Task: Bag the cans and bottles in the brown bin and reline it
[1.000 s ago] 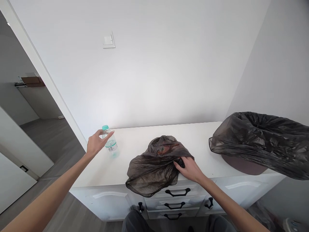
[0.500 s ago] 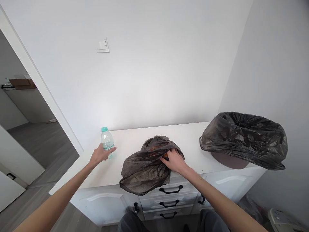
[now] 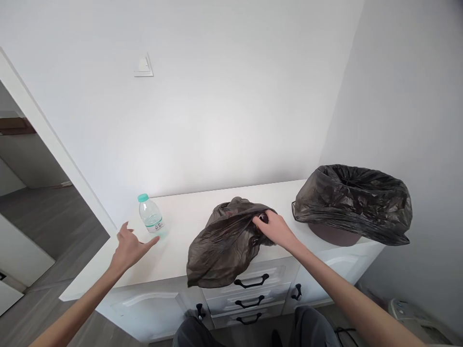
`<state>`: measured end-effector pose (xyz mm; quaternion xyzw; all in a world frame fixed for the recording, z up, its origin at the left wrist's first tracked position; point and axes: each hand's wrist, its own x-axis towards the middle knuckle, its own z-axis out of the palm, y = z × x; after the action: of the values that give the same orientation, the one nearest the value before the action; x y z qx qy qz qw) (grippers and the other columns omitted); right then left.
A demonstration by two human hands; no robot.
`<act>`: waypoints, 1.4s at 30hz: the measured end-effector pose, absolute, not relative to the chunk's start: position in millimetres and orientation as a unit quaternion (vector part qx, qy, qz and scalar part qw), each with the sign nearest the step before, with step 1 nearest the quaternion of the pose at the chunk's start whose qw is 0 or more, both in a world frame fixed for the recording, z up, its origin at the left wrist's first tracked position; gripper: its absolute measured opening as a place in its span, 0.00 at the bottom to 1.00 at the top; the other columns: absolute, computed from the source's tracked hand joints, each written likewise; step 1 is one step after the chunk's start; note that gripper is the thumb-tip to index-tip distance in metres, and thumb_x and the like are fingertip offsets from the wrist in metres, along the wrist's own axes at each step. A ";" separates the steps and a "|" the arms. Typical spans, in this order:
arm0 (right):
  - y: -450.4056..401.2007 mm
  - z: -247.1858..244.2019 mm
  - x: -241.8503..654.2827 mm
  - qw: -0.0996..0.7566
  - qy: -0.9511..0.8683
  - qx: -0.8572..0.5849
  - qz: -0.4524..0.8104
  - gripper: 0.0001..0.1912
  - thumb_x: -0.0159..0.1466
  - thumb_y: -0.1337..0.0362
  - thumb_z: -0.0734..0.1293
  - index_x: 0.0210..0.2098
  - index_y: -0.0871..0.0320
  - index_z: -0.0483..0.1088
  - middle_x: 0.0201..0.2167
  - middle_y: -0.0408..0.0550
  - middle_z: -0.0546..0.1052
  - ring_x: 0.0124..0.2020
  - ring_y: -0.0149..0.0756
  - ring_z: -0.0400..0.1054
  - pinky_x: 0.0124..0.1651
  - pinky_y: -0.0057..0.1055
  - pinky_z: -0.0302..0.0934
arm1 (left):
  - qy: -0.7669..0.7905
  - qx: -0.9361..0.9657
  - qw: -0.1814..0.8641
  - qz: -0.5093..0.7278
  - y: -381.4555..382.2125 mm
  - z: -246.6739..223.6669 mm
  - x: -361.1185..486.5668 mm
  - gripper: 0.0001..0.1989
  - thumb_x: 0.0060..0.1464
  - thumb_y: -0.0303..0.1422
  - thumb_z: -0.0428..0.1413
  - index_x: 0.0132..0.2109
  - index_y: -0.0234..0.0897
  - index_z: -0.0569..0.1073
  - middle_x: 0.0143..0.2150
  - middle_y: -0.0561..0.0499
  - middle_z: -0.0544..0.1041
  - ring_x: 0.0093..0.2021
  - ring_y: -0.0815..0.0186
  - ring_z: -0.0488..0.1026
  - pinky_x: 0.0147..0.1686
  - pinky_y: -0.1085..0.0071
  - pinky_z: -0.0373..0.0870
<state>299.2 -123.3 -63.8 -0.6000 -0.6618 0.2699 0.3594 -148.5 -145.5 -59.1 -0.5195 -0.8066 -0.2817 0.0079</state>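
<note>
A clear plastic bottle (image 3: 150,216) with a turquoise cap stands upright on the white cabinet top (image 3: 177,260), a little liquid inside. My left hand (image 3: 128,248) is just in front of it, fingers spread, holding nothing. In the middle of the top lies a crumpled black plastic bag (image 3: 222,246), its front part hanging over the edge. My right hand (image 3: 277,229) grips the bag's rim at its right side, thumb and fingers closed on the film. What lies inside the bag is hidden.
At the right end stands a brown bin (image 3: 334,234) lined with another black bag (image 3: 356,205). The cabinet front has dark drawer handles (image 3: 252,281). A doorway opens at far left, and a light switch (image 3: 143,66) is on the wall. A pale appliance (image 3: 408,308) sits at lower right.
My left hand has let go of the bottle and drawn back from it, fingers spreading. My right hand has pulled the bag's rim to the right, and the orange-red patch no longer shows.
</note>
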 end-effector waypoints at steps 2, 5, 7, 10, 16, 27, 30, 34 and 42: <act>-126.7 -54.7 303.9 0.381 -0.631 -0.597 0.317 0.16 0.67 0.49 0.60 0.35 0.54 0.72 0.37 0.48 0.80 0.38 0.43 0.74 0.39 0.35 0.65 | -0.757 -0.554 0.080 -0.337 -157.8 -50.2 -131.3 0.54 0.47 0.56 0.60 0.70 0.30 0.49 0.66 0.26 0.63 0.59 0.39 0.72 0.37 0.51 0.79; -129.9 -48.5 302.8 0.407 -0.628 -0.578 0.325 0.18 0.68 0.48 0.60 0.41 0.53 0.75 0.41 0.48 0.82 0.43 0.44 0.75 0.42 0.35 0.66 | -0.609 -0.644 0.165 -0.433 -183.6 -34.8 -80.7 0.31 0.58 0.46 0.57 0.64 0.38 0.61 0.62 0.35 0.67 0.59 0.45 0.71 0.48 0.51 0.78; -132.4 -46.8 298.8 0.401 -0.644 -0.570 0.316 0.18 0.68 0.49 0.61 0.43 0.53 0.75 0.41 0.49 0.82 0.42 0.44 0.75 0.42 0.35 0.65 | -0.501 -0.747 0.137 -0.414 -204.0 -28.1 -38.5 0.18 0.64 0.38 0.55 0.59 0.46 0.66 0.51 0.43 0.74 0.54 0.52 0.74 0.53 0.53 0.76; -137.8 -44.7 293.7 0.383 -0.659 -0.557 0.328 0.17 0.67 0.50 0.62 0.44 0.53 0.76 0.40 0.48 0.82 0.38 0.42 0.75 0.39 0.34 0.66 | -0.363 -0.898 -0.017 -0.248 -228.4 -26.6 16.3 0.18 0.67 0.32 0.52 0.61 0.54 0.67 0.55 0.47 0.77 0.56 0.57 0.75 0.55 0.59 0.76; -147.3 -49.8 298.6 0.393 -0.680 -0.507 0.355 0.19 0.66 0.48 0.66 0.48 0.52 0.76 0.45 0.47 0.82 0.42 0.41 0.75 0.45 0.36 0.68 | -0.418 -0.881 -0.027 -0.218 -212.7 -48.5 46.4 0.14 0.70 0.37 0.48 0.59 0.46 0.70 0.60 0.44 0.76 0.62 0.52 0.72 0.60 0.50 0.73; -154.4 -65.4 306.4 0.405 -0.743 -0.351 0.401 0.27 0.66 0.52 0.71 0.63 0.47 0.68 0.62 0.47 0.74 0.59 0.42 0.71 0.61 0.41 0.67 | -0.402 -0.876 -0.072 -0.257 -160.2 -38.7 52.3 0.24 0.69 0.38 0.50 0.69 0.47 0.60 0.67 0.43 0.69 0.68 0.53 0.66 0.67 0.49 0.66; -156.4 -67.3 306.9 0.421 -0.763 -0.345 0.348 0.27 0.67 0.54 0.70 0.64 0.47 0.66 0.63 0.48 0.73 0.62 0.44 0.68 0.64 0.43 0.64 | -0.387 -0.886 -0.103 -0.232 -156.4 -32.2 52.7 0.29 0.66 0.41 0.55 0.70 0.49 0.58 0.68 0.44 0.68 0.67 0.52 0.67 0.65 0.50 0.68; -151.1 -69.3 310.6 0.441 -0.774 -0.371 0.262 0.26 0.69 0.57 0.67 0.64 0.48 0.64 0.63 0.50 0.72 0.64 0.45 0.66 0.66 0.46 0.61 | -0.394 -0.886 -0.077 -0.233 -156.3 -39.0 49.9 0.26 0.65 0.42 0.56 0.67 0.48 0.63 0.67 0.43 0.69 0.66 0.50 0.68 0.65 0.48 0.67; -150.4 -49.6 311.4 0.473 -0.753 -0.410 0.201 0.24 0.70 0.50 0.66 0.62 0.50 0.66 0.62 0.51 0.73 0.62 0.46 0.68 0.65 0.44 0.63 | -0.413 -0.894 -0.075 -0.157 -146.2 -57.9 38.4 0.13 0.67 0.39 0.50 0.47 0.43 0.78 0.56 0.43 0.78 0.59 0.49 0.74 0.60 0.49 0.71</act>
<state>311.4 -150.4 -49.6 -0.4104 -0.7530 0.2014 0.4734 38.4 -146.2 -57.9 -0.8938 -0.4132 -0.1571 -0.0754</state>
